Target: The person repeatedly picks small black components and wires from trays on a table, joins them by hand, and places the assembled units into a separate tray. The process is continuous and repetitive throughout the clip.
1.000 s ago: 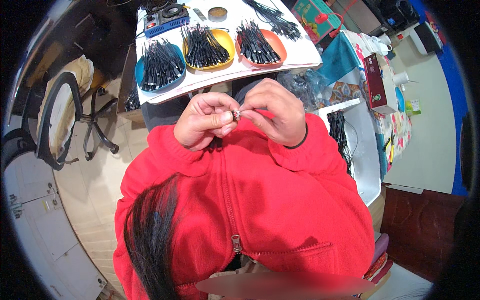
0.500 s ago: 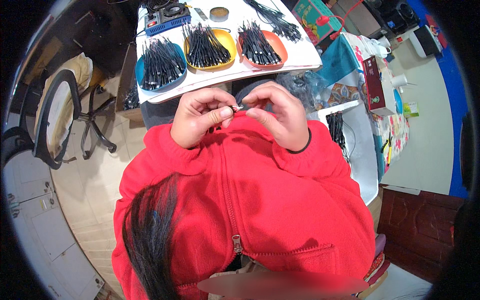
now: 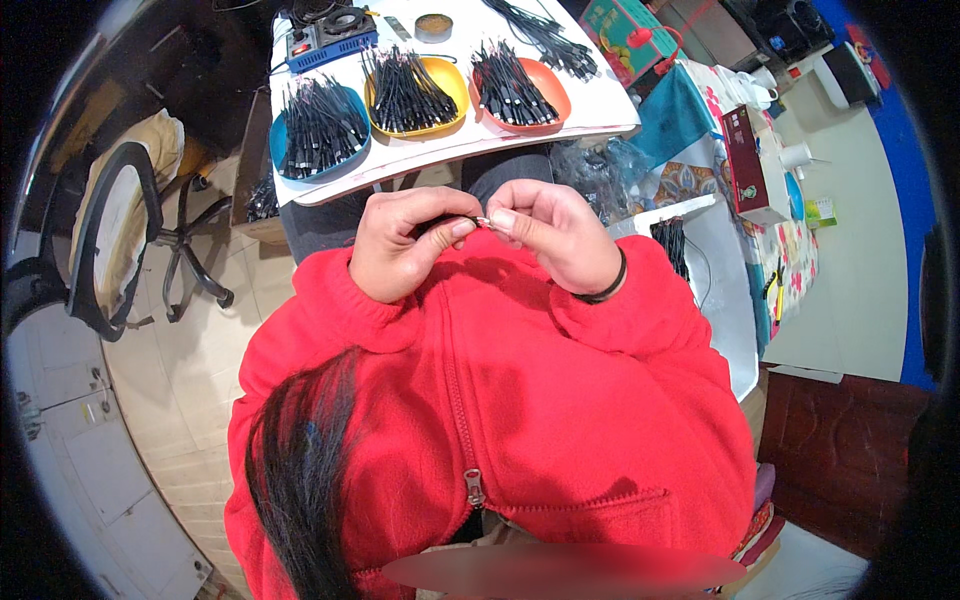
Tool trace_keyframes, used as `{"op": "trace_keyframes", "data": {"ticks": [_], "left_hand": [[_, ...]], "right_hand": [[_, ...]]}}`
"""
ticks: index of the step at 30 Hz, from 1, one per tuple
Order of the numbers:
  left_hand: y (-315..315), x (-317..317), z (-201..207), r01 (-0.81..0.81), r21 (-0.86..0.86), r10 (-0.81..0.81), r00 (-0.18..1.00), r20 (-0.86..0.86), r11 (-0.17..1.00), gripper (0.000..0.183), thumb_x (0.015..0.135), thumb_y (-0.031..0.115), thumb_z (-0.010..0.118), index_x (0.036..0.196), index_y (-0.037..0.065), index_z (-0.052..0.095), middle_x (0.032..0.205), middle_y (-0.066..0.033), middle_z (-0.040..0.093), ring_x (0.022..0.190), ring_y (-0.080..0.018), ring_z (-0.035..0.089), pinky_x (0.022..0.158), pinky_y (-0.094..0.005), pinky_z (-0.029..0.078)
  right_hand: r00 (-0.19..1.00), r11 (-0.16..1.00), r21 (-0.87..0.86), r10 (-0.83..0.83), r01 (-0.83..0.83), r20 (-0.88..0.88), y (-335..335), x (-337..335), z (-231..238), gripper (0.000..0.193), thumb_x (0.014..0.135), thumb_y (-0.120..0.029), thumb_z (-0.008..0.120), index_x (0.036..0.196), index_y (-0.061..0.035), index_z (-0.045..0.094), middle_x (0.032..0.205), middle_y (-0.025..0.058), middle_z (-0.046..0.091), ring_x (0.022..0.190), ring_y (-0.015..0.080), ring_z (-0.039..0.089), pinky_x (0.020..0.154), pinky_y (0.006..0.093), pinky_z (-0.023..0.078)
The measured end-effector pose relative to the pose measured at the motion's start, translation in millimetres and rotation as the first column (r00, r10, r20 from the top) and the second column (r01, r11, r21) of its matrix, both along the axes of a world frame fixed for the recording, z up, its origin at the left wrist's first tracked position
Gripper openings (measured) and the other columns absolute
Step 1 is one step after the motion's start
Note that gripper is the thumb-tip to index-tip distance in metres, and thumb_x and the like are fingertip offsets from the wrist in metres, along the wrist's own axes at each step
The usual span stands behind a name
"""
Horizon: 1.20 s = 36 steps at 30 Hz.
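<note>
Black cable [image 3: 450, 219], in the head view, is on the person's side of the yellow tray [image 3: 460, 92], pinched in the left hand [image 3: 395, 245]'s grip; the right hand [image 3: 565, 240]'s grip pinches its pale end. Bundled cables [image 3: 408, 95] lie in the yellow tray. Left of it on the desk [image 3: 605, 115] sits a blue tray [image 3: 279, 150], right of it an orange tray [image 3: 556, 88].

You are working in what looks like a small workshop: bundled black cables [image 3: 410, 95] are filling coloured trays [image 3: 458, 88] on your white table [image 3: 592, 116], with a blue electrical box [image 3: 333, 50] standing behind.
</note>
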<state>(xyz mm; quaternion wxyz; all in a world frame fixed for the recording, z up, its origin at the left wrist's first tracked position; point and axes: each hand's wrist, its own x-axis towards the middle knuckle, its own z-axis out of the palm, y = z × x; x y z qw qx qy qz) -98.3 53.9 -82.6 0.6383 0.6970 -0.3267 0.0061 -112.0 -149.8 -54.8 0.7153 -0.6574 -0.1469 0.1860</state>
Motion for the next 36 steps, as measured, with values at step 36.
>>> {"op": "trace_keyframes", "data": {"ticks": [36], "left_hand": [[3, 28, 18, -0.183, -0.064, 0.166, 0.962, -0.218, 0.981, 0.013, 0.086, -0.003, 0.062, 0.098, -0.005, 0.067, 0.083, -0.0082, 0.066, 0.068, -0.0106, 0.059, 0.062, -0.0222, 0.048]], "right_hand": [[0.402, 0.93, -0.129, -0.021, 0.343, 0.915, 14, 64, 6, 0.019, 0.073, -0.007, 0.074, 0.089, -0.0067, 0.063, 0.084, 0.0056, 0.056, 0.077, 0.0233, 0.056, 0.071, 0.0328, 0.044]]}}
